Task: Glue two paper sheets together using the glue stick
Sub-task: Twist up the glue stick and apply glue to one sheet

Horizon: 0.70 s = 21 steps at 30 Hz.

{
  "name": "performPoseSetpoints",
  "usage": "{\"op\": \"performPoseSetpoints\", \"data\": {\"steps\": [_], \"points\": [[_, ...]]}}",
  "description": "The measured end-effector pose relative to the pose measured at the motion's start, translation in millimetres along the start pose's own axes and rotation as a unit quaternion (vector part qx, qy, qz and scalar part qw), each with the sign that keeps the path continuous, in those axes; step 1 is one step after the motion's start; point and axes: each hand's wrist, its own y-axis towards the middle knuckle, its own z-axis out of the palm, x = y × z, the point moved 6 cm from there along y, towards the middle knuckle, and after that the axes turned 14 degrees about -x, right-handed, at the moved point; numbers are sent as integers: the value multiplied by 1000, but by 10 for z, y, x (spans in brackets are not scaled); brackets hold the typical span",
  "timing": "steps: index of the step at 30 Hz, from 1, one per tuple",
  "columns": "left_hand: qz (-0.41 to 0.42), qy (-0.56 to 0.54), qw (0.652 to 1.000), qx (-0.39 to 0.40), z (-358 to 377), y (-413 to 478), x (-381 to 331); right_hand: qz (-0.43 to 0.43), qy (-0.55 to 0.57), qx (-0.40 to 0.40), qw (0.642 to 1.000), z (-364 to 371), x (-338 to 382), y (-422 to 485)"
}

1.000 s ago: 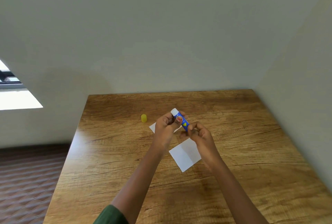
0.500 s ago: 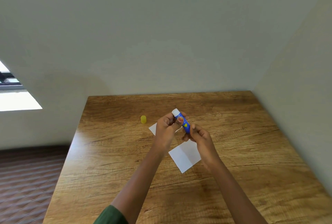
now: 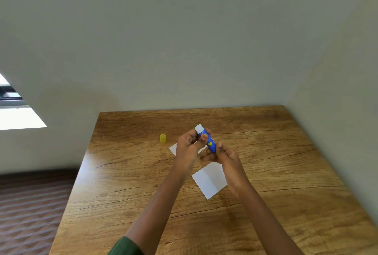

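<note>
A blue glue stick with a white tip is held above the wooden table, tilted with the tip up and away from me. My left hand grips its upper part with thumb and fingers. My right hand pinches its lower end. The stick's yellow cap stands on the table to the left. One white paper sheet with a centre crease lies under my right wrist. A second white sheet lies farther back, mostly hidden behind my left hand.
The table meets a plain wall at its far edge and another wall on its right side. Its left edge drops to a dark patterned floor. A bright window opening is at the far left.
Both hands keep hold of the glue stick and have shifted slightly; the right hand's fingers have moved a little at the stick's lower end. The papers and cap have not moved.
</note>
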Motion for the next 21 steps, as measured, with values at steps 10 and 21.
{"op": "performPoseSetpoints", "data": {"steps": [10, 21], "points": [[-6, -11, 1000, 8, 27, -7, -26, -41, 10, 23, 999, 3, 70, -41], [5, -1, 1000, 7, 1, 10, -1, -35, 0, 19, 999, -3, 47, -42]]}}
